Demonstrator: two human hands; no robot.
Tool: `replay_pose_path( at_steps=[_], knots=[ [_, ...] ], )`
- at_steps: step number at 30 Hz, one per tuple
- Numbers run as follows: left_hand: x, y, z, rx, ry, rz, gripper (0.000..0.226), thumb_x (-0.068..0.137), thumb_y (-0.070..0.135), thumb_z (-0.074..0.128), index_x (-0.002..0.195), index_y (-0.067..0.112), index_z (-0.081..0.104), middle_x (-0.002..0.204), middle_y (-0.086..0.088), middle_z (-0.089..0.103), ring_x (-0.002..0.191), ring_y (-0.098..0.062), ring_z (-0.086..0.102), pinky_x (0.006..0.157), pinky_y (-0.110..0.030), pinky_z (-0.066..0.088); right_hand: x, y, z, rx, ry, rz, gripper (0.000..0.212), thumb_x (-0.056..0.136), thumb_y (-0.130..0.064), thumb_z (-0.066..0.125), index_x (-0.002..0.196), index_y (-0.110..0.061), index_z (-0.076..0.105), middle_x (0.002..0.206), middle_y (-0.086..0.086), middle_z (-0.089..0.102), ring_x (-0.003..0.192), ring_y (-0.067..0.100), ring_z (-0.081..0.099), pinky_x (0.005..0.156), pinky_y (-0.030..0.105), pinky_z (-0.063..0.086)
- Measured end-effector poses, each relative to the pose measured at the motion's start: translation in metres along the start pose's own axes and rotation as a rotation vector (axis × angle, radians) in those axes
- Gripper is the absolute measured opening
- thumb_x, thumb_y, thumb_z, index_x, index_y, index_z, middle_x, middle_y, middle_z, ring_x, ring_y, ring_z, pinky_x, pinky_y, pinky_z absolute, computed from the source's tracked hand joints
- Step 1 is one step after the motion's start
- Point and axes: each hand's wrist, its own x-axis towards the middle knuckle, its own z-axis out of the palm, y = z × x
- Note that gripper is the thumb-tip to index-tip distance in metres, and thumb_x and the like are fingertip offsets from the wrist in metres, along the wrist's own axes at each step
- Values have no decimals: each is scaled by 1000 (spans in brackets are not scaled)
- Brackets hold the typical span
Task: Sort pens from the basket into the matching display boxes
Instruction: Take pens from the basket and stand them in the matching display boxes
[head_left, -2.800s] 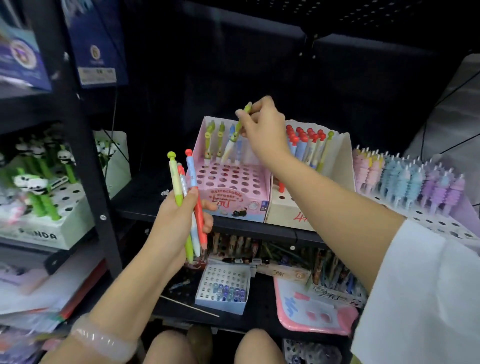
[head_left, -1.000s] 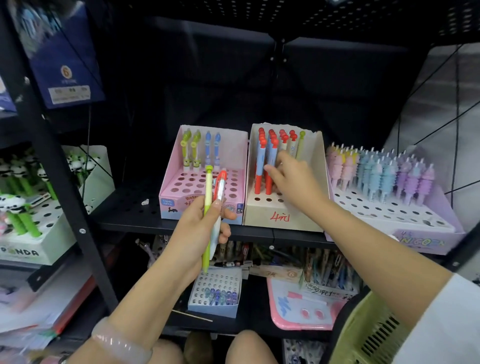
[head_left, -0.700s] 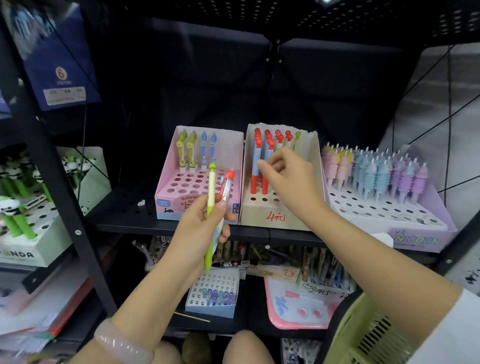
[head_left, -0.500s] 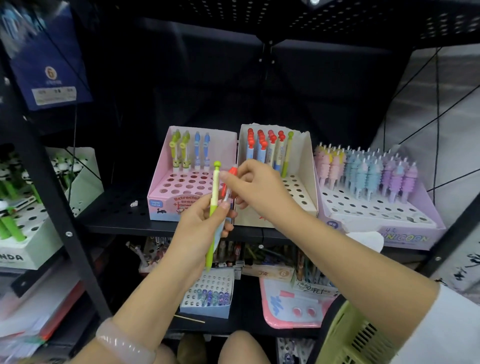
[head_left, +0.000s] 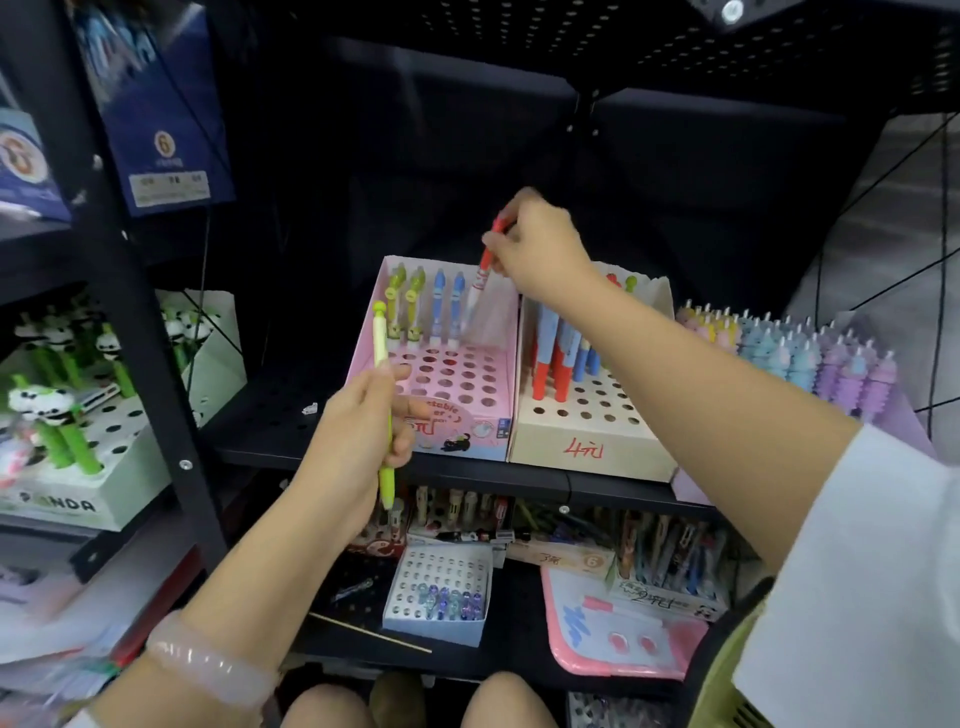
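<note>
Red-topped pen over the pink box

Right hand (head_left: 537, 247) pinches the red-topped pen (head_left: 480, 278) near its top, tip slanting into the pink box (head_left: 457, 374); left hand (head_left: 358, 426) grips a green pen (head_left: 383, 400) upright.

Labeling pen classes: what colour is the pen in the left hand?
Light green, round-topped pen, gripped by the left hand; the head view shows it.

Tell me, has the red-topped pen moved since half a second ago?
Yes. The red-topped pen left the left hand and now hangs from the right hand, farther back, over the back row of the pink display box.
</note>
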Motion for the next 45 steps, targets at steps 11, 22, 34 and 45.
replay_pose_path(
  at_steps=[11,22,34,45],
  knots=[
    [12,3,-21,-120,-23,-17,27,100,11,32,97,8,59,60,-1,65,44,-6,44,39,-17,37,27,1,17,-252,-221,114,33,95,-19,51,122,-1,47,113,17,61,101,30,62,89,42,52],
    [9,2,-19,-84,-65,14,25,100,18,36,105,18,61,67,0,63,49,-8,44,40,-20,37,39,7,20,-322,-258,163,32,95,-20,51,120,-1,51,112,16,62,100,28,63,89,41,52],
    [8,1,-13,-120,-85,-26,15,99,8,35,97,9,50,62,-1,65,42,-7,42,36,-18,33,26,6,37,-858,-329,-14,22,93,-7,46,113,-2,56,103,12,55,83,25,52,66,31,40],
    [2,-6,19,-33,-132,65,15,98,12,40,97,13,55,66,4,68,52,-7,55,48,-19,46,-58,-6,15,355,-468,26,22,92,-26,56,90,-6,63,70,-2,66,64,6,64,68,23,55]
  ],
)
